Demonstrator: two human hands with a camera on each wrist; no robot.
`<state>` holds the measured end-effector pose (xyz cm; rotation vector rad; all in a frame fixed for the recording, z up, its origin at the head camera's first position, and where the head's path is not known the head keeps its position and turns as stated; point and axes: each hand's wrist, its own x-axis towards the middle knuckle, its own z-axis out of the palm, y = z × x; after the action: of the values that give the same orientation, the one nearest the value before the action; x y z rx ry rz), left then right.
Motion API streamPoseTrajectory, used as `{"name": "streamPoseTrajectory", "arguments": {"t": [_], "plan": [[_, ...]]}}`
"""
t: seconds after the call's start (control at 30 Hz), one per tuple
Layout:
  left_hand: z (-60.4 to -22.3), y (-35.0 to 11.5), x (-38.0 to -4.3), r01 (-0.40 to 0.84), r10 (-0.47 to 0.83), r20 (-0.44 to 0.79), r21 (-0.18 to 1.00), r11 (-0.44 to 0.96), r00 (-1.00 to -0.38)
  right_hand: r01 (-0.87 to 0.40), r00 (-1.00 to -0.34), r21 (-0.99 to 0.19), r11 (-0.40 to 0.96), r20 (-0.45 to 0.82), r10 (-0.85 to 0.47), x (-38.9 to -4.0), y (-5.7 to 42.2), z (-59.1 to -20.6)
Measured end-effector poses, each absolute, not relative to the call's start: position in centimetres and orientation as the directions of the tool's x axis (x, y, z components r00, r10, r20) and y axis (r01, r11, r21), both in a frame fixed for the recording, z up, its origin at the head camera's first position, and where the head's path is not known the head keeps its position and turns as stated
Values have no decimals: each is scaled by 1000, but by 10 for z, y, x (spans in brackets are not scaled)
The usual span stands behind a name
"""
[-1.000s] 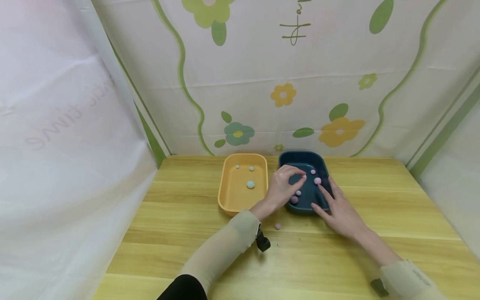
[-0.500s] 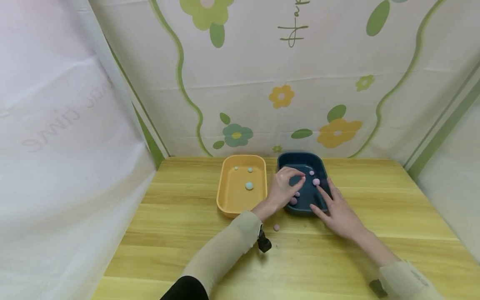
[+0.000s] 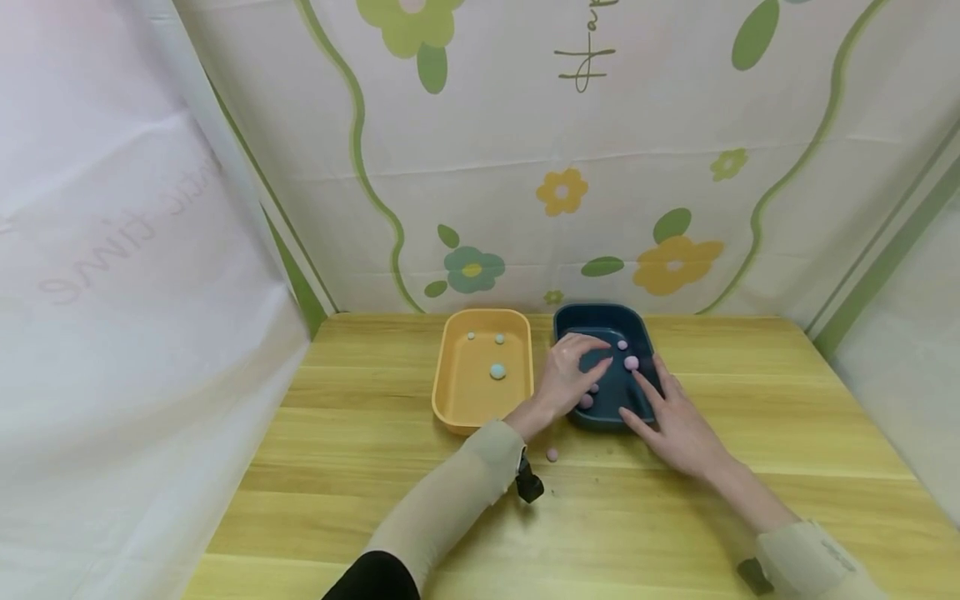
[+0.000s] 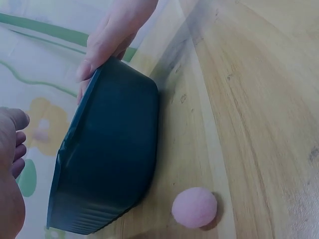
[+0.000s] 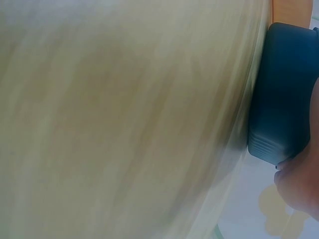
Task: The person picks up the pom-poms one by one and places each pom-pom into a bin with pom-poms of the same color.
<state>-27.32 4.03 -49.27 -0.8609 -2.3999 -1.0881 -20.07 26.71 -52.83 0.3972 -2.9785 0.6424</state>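
My left hand [image 3: 558, 379] is over the dark blue tray [image 3: 603, 421], its thumb and index finger parted and no ball visible between them. Several pink and mauve balls lie in this tray: a pink ball [image 3: 632, 363], a smaller pink one [image 3: 622, 345], and a mauve ball [image 3: 586, 401] close to my left hand. My right hand [image 3: 678, 425] rests at the tray's right rim with its fingers spread, the index fingertip right by the larger pink ball. In the left wrist view, the left hand [image 4: 10, 169] appears at the left edge, beside the tray's outer wall.
A yellow tray [image 3: 450, 412] stands left of the blue one, with three pale blue-green balls, the largest ball [image 3: 497, 372] in the middle. One pink ball [image 3: 552, 455] lies on the wooden table [image 3: 360, 433] in front of the trays. A printed curtain [image 3: 480, 208] hangs behind.
The left thumb and index finger, which pinched a small pink ball over the blue tray, have parted and the ball is gone from between them. The right hand has stayed at the rim.
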Motion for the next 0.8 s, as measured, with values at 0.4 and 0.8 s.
{"name": "streamPoseTrajectory", "arguments": {"t": [0.4,0.8], "plan": [[-489,20,-254,666,546,395,550,504,-739,-266,-964,-392,880,121,-237,-202,266,-528],[-497,-16,-221,703,636,338,511,495,-694,-248,-969,-400,883,103,-225,-202,267,-530]]}}
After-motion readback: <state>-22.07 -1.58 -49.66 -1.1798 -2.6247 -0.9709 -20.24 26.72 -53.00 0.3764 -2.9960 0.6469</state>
